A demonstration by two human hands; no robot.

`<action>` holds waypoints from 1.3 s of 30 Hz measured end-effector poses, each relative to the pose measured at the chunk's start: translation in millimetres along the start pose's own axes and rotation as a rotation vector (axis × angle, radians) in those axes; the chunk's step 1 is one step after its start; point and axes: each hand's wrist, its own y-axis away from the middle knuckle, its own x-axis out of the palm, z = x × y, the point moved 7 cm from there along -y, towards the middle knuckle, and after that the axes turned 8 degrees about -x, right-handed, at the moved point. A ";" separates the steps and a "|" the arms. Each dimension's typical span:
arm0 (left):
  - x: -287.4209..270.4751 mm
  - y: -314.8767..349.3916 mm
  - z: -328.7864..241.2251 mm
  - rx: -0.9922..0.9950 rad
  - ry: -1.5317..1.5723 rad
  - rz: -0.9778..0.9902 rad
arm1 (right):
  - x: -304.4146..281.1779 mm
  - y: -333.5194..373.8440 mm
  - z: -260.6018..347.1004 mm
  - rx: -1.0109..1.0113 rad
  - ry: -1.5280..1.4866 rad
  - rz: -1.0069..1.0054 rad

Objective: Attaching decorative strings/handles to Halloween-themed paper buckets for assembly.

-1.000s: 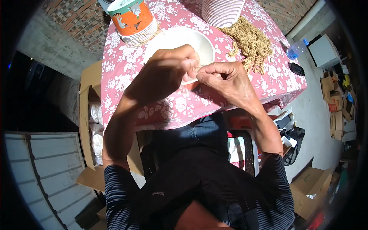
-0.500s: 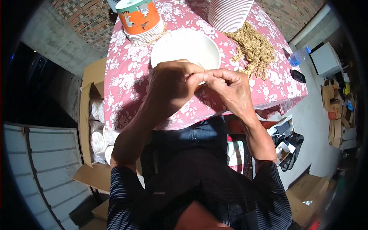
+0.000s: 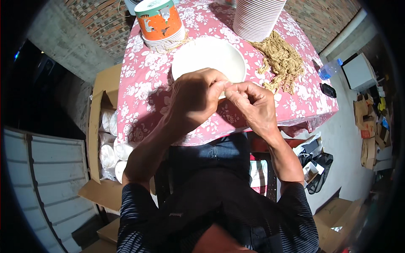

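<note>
My left hand (image 3: 195, 98) and my right hand (image 3: 256, 105) meet fingertip to fingertip, each closed in a pinch. What they pinch is too small to make out. They are over the near rim of a wide, round white tub (image 3: 209, 52), its open mouth facing up. A bit of orange shows just below the hands, at the tub's near side. To the right of the tub lies a tangled heap of tan cord (image 3: 280, 61). An orange and green paper bucket (image 3: 161, 24) rests on a stack of white-rimmed ones at the back left.
A tall stack of white paper buckets (image 3: 258, 19) stands at the back of the table with the pink floral cloth (image 3: 143, 90). By the right edge are a dark small object (image 3: 328, 90) and a plastic bottle (image 3: 330, 69). An open carton (image 3: 96, 126) holds wrapped white rolls or cups.
The view has shifted slightly, so the table things sit a little lower and farther right. Both hands stay together at the tub's near rim, with only small finger movement.
</note>
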 end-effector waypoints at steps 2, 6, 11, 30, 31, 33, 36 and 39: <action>-6.1 2.7 -3.6 0.186 0.117 -0.125 | -1.0 -2.1 -3.3 -0.040 0.053 -0.014; -0.2 6.7 -5.5 0.145 0.305 0.044 | -2.3 -2.1 -21.8 -0.057 0.047 0.047; 6.2 4.2 -14.4 0.190 0.065 0.217 | -15.1 -12.3 3.2 -0.296 0.265 0.154; 12.7 -32.0 6.6 -0.284 0.197 0.614 | -16.6 -49.8 67.4 -0.681 0.428 0.457; 12.3 -32.6 6.2 -0.286 0.199 0.613 | -18.0 -49.1 65.2 -0.671 0.448 0.479; 10.4 -36.1 6.4 -0.310 0.295 0.594 | -18.3 -46.0 63.2 -0.665 0.491 0.487; 14.8 -40.2 15.5 -0.279 0.376 0.630 | -23.3 -38.4 57.6 -0.609 0.644 0.342; 17.0 -40.4 12.1 -0.279 0.455 0.665 | -20.0 -38.9 59.0 -0.503 0.723 0.328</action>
